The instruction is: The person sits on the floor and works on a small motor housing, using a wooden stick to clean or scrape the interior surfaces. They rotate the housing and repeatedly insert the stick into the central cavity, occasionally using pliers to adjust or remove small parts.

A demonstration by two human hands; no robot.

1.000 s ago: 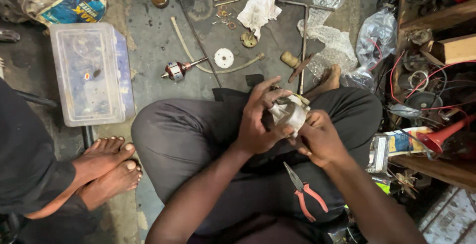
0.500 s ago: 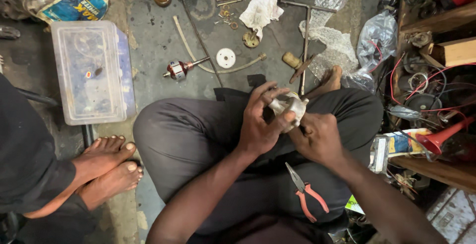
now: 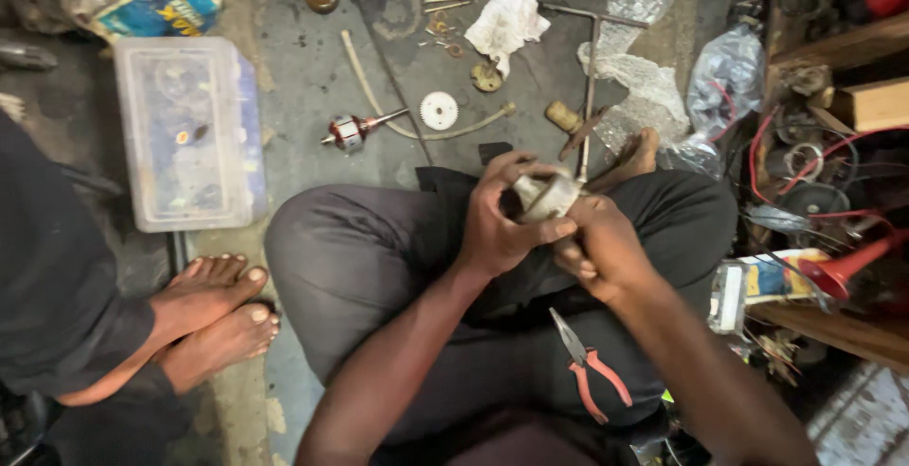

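Observation:
I sit cross-legged on the floor in dark trousers. My left hand [image 3: 500, 220] wraps around a small grey metal housing [image 3: 547, 195] held over my lap. My right hand [image 3: 604, 248] presses against the same housing from the right and below, fingers curled; whether it holds a tool is hidden. Red-handled pliers [image 3: 589, 367] lie on my right thigh, just below the hands.
On the floor ahead lie a motor armature [image 3: 352, 131], a white gear [image 3: 438, 110], a white rag [image 3: 507, 17], a metal T-wrench [image 3: 591, 87] and plastic bags. A clear plastic box [image 3: 189, 134] stands left. Another person's bare feet [image 3: 213, 310] rest at left. Cluttered shelves with wires fill the right.
Both hands have turned the housing slightly and shifted a little left and down over my lap. The view has tilted a bit. Nothing on the floor has moved.

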